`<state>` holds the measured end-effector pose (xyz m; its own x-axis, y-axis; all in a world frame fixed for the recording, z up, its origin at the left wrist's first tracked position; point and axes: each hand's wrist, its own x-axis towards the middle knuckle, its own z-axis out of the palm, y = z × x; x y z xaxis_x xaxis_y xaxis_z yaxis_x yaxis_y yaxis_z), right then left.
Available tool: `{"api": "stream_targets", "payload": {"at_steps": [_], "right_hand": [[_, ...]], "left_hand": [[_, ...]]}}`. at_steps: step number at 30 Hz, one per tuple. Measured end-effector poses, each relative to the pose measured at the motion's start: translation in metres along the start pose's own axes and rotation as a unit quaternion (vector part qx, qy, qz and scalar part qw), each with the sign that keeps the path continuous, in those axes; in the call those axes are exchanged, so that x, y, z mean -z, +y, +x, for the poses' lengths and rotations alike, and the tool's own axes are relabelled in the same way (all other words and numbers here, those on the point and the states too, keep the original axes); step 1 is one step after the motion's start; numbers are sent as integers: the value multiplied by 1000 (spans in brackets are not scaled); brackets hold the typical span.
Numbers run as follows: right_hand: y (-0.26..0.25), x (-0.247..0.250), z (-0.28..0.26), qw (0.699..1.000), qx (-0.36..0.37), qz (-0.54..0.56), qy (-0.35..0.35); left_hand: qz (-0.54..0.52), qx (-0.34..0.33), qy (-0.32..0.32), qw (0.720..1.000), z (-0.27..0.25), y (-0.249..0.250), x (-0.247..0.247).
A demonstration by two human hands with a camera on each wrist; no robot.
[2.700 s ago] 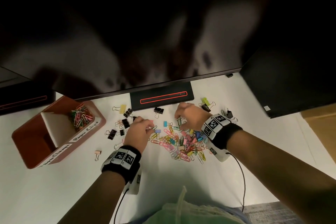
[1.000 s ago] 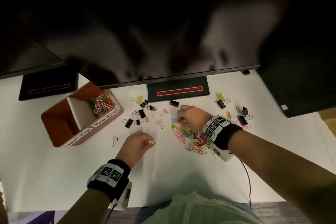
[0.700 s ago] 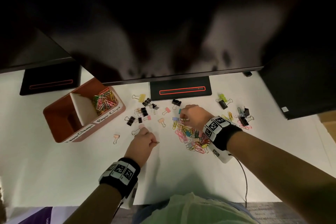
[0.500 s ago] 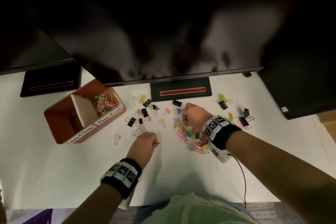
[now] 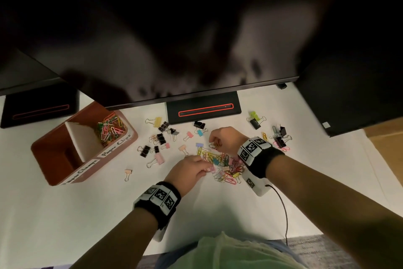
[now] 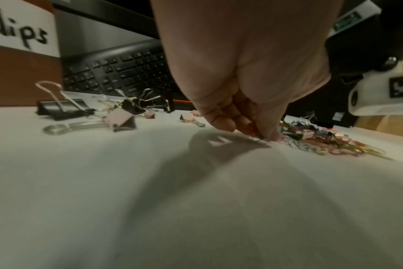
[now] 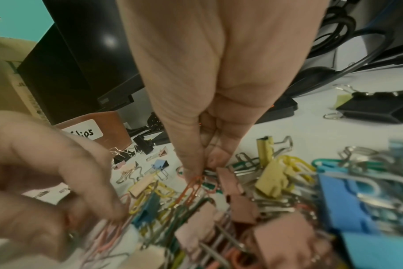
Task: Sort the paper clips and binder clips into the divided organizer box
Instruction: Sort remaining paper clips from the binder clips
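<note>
Both hands at the clip pile (image 5: 224, 165) mid worktop (image 5: 65, 214). Right hand (image 5: 226, 137) pinches an orange paper clip (image 7: 192, 187); left hand (image 5: 187, 172) grip curled on pink clips (image 7: 106, 234). Organizer box (image 5: 54, 159) far left.

"Paper Clips" handwritten on the organizer box's (image 5: 87, 160) white label (image 5: 117, 145).

Place: you are at an office workstation.
Screen: a big dark monitor (image 5: 174, 39) hangs over your white counter (image 5: 65, 214), its black stand base (image 5: 204, 110) resting on it.
Keyboard: you can see a black keyboard (image 6: 117, 72) at the back.
Supplies: paper clips (image 5: 224, 166) and binder clips (image 5: 161, 135) are scattered before you.
Box: a brown organizer (image 5: 72, 148) carries handwritten labels.
Cables: dark cords (image 7: 334, 36) trail behind.
</note>
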<state>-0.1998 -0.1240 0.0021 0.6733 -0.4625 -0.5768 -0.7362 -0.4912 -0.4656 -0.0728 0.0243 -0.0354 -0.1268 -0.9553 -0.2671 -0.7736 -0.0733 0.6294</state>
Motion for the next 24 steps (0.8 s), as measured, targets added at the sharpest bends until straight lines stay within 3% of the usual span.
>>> {"api": "stream_targets", "payload": {"at_steps": [10, 14, 24], "right_hand": [[-9, 2, 10, 997, -27, -50, -49], [-8, -2, 8, 998, -23, -52, -31], [-4, -5, 2, 999, -13, -44, -27]], "left_hand": [[-30, 78, 65, 994, 9, -4, 0], [-28, 78, 75, 994, 11, -4, 3], [42, 82, 23, 995, 7, -6, 9]]}}
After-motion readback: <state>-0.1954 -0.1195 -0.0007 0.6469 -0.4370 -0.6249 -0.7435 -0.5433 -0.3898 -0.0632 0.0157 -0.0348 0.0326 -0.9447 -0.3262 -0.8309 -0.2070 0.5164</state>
